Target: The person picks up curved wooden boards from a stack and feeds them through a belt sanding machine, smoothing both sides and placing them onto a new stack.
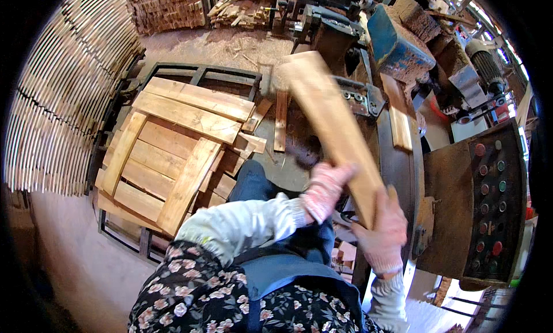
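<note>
Here, both hands [327, 189] [383, 234] hold a board [337, 131], any panel [493, 202] lettering illegibly small.

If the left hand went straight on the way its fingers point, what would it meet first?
The light wooden board. The left hand is right at its edge and appears to touch it, though blur leaves the exact contact and depth unclear.

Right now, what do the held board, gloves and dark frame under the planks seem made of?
Held board: wood, apparently unfinished; pale with blurred streaks. Gloves: probably knitted fabric, matte, mottled pink. Dark frame: perhaps painted metal, given slim bars.
</note>
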Demonstrator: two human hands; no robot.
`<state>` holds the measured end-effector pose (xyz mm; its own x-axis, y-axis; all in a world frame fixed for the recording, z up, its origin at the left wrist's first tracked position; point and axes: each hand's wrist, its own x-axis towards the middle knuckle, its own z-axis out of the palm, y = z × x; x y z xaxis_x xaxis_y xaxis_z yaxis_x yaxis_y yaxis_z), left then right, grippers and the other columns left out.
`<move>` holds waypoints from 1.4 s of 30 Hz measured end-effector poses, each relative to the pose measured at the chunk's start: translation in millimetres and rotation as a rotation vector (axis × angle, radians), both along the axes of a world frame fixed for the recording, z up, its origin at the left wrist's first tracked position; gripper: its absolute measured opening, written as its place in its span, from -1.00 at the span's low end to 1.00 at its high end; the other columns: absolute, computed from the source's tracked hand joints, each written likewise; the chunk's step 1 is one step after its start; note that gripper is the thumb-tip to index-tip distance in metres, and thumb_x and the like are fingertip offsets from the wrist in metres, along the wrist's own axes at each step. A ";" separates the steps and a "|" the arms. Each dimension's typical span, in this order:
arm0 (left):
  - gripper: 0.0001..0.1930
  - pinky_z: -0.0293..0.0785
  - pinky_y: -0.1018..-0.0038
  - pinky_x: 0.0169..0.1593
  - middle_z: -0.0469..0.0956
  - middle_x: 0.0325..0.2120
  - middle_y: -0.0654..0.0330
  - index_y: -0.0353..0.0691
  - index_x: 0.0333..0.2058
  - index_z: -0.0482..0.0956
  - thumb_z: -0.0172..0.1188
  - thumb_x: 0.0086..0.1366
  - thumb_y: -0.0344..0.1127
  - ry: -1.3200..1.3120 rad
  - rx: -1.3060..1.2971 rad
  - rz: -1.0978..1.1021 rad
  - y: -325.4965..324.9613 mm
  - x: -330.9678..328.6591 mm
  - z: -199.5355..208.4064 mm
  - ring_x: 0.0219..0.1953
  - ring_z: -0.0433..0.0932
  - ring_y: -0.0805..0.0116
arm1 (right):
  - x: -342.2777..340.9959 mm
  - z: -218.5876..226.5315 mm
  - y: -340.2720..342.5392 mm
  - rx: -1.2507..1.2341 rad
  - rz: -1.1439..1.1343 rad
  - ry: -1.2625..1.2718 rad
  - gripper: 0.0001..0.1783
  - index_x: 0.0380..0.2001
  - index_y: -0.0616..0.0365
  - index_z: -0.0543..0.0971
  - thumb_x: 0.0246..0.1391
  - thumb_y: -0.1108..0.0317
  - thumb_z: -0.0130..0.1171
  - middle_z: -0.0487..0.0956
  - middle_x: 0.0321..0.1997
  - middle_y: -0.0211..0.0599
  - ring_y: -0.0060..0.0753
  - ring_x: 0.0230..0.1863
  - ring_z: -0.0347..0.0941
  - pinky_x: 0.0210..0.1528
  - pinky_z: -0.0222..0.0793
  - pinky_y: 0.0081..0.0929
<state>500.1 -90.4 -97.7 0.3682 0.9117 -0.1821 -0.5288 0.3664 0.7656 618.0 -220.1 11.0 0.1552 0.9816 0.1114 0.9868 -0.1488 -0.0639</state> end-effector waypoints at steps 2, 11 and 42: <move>-0.43 0.58 0.36 -0.06 0.68 -0.20 0.16 -0.28 0.09 0.62 0.46 0.25 -0.01 -0.104 -0.093 -0.538 -0.2 16.8 1.2 -0.20 0.61 0.34 | 18.1 -14.9 -56.0 0.048 -0.215 -0.070 0.11 0.36 0.13 0.35 -0.33 0.14 0.62 0.43 0.31 0.18 0.25 0.20 0.44 0.24 0.36 0.03; -0.29 0.51 0.04 0.10 0.63 -0.06 -0.18 -0.35 -0.09 0.52 0.45 0.11 0.22 1.763 0.799 -0.394 310.9 -247.4 -102.8 -0.03 0.61 -0.07 | 41.3 -67.3 -214.9 0.105 -0.671 -0.039 0.06 0.49 0.10 0.29 -0.17 0.31 0.42 0.43 0.36 0.16 0.29 0.29 0.41 0.37 0.32 0.04; 0.33 0.35 0.15 0.39 0.37 0.31 -0.14 -0.14 0.57 -0.19 0.50 -0.02 0.13 2.321 0.574 -0.790 193.3 -368.1 -44.8 0.34 0.39 -0.11 | 79.8 -67.7 -136.8 0.187 -0.265 -0.039 -0.38 0.29 0.21 0.52 0.11 0.45 0.28 0.45 0.37 0.07 0.24 0.35 0.36 0.40 0.25 0.04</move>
<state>132.1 102.9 -142.5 0.1753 0.8557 -0.4869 0.8990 -0.3408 -0.2751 697.7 -356.9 -56.7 0.3945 0.8697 0.2966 0.9176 -0.3898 -0.0773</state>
